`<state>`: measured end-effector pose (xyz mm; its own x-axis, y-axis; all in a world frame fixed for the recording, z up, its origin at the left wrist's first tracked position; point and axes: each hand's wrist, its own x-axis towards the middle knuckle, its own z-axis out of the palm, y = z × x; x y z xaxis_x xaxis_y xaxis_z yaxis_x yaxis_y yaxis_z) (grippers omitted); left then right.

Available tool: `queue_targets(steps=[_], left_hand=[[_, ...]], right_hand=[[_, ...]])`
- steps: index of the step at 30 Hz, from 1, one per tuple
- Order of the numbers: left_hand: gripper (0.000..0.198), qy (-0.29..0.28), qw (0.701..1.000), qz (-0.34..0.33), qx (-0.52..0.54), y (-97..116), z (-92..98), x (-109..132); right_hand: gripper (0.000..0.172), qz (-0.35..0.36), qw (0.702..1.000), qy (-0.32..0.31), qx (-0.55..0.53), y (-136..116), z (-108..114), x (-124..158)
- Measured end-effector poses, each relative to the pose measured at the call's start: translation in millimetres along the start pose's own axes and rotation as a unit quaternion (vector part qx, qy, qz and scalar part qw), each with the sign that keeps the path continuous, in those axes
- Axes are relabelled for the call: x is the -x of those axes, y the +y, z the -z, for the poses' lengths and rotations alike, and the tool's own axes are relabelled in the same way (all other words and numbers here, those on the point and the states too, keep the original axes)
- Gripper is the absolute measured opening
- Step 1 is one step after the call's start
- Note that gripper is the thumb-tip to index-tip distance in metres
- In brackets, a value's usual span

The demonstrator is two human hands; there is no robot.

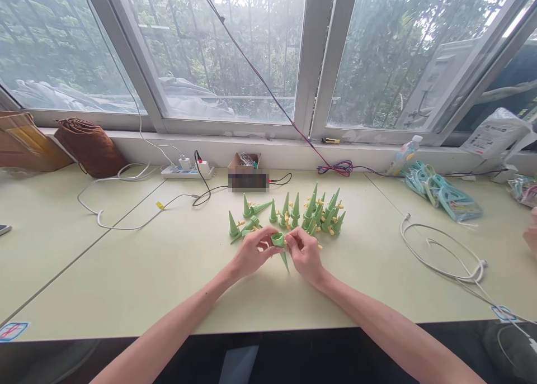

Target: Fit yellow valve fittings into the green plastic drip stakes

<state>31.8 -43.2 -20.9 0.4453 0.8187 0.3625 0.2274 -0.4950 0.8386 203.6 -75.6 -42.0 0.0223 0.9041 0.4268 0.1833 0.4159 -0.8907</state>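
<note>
My left hand [257,251] holds a green cone-shaped piece [277,239] by its wide cup end, with the hollow opening facing up and the spike pointing down toward the front edge. At the right side of that cup, my right hand [304,254] is closed, its thumb and fingers pinched on something too small to make out. Just beyond the hands, several green spikes [295,208] stand upright on the table, many with small yellow valves at their bases. A few more green spikes [251,223] lie tilted at the left of the group.
On the pale table [168,283], a power strip [188,171], a small open box [244,161] and cables stand at the back. A coiled white cable [444,272], teal packaged items [455,197] and a bottle [406,155] are at the right. A brown bag [90,147] sits back left.
</note>
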Motion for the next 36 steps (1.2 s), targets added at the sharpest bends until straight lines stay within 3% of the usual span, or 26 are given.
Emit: queue_targets(steps=[6,11,15,19,24,27,29,32,36], left_hand=[[0.024,0.019,0.99,-0.126,-0.058,-1.4,0.3,0.9],[0.026,0.016,0.963,-0.233,-0.136,-6.6,1.7,2.4],[0.035,0.024,0.953,-0.264,-0.147,-12.8,0.6,3.7],[0.026,0.008,0.974,-0.205,-0.093,-6.8,0.4,2.4],[0.037,-0.049,0.996,-0.029,0.063,10.4,7.5,-2.2],[0.032,-0.1,0.979,0.041,0.172,12.3,11.1,-5.3],[0.043,-0.131,0.964,0.08,0.217,10.6,11.3,-6.7],[0.052,-0.166,0.946,0.129,0.248,8.8,9.4,-7.1],[0.048,-0.187,0.931,0.156,0.271,10.1,8.5,-6.1]], right_hand=[[0.027,0.017,1.0,0.019,-0.007,-1.5,-1.8,1.6],[0.031,0.007,1.0,0.01,-0.005,-2.4,-4.0,1.9],[0.032,0.009,1.0,0.014,-0.007,-4.4,-5.0,2.2],[0.029,0.012,1.0,0.027,0.001,-5.3,-4.1,2.6],[0.029,0.013,0.998,0.066,-0.001,-3.1,0.0,2.2],[0.03,0.026,0.997,0.074,0.006,-2.5,1.4,2.2],[0.031,0.039,0.997,0.069,0.018,-3.4,1.4,2.6],[0.03,0.071,0.996,0.052,0.033,-5.6,0.5,3.1],[0.027,0.105,0.993,0.036,0.045,-6.7,0.0,2.6]])
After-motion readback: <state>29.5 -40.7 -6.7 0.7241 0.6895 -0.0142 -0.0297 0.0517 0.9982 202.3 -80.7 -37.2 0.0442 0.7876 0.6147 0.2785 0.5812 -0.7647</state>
